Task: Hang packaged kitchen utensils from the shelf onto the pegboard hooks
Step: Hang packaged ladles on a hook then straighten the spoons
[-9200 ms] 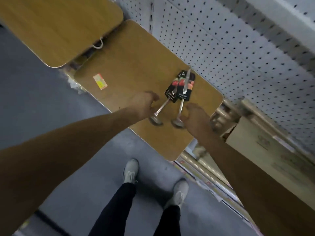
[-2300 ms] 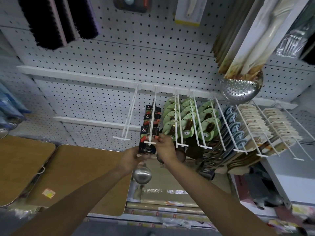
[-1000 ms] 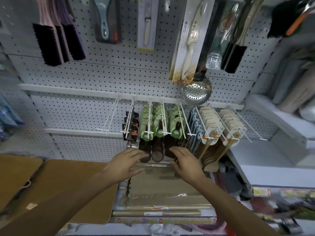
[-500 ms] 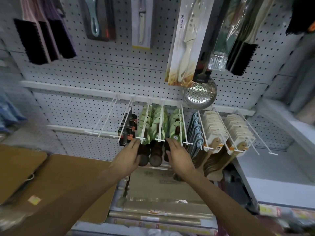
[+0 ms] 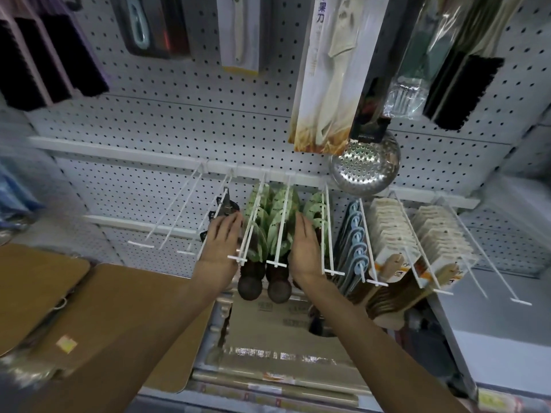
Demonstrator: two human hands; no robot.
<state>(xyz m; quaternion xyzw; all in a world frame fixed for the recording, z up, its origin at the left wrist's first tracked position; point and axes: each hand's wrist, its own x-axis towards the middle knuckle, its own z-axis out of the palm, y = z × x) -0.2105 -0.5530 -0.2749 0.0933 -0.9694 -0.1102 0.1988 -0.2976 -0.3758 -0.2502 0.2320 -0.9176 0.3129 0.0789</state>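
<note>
Fingers of both hands are straight and held together, gripping nothing. Reaching up from the lower left, the left hand [image 5: 222, 244] lies flat between two white wire hooks, its fingertips touching the black-carded packaged ladles [image 5: 224, 210] that hang on a hook [image 5: 212, 226] of the white pegboard [image 5: 167, 114]. Opposite it, the right hand [image 5: 304, 248] stands with its palm turned toward the left hand, its fingers against green-carded dark wooden spoons [image 5: 275, 234] hanging on the neighbouring hooks. Two rows of those spoons sit between the hands. Further right hang blue-carded items [image 5: 354, 234] and beige-carded wooden utensils [image 5: 393, 234]. Above them a perforated steel skimmer [image 5: 365, 165] hangs below a long boxed knife [image 5: 334, 70], with black brushes [image 5: 50, 58] at upper left. Below left lie brown wooden boards [image 5: 119, 308].
</note>
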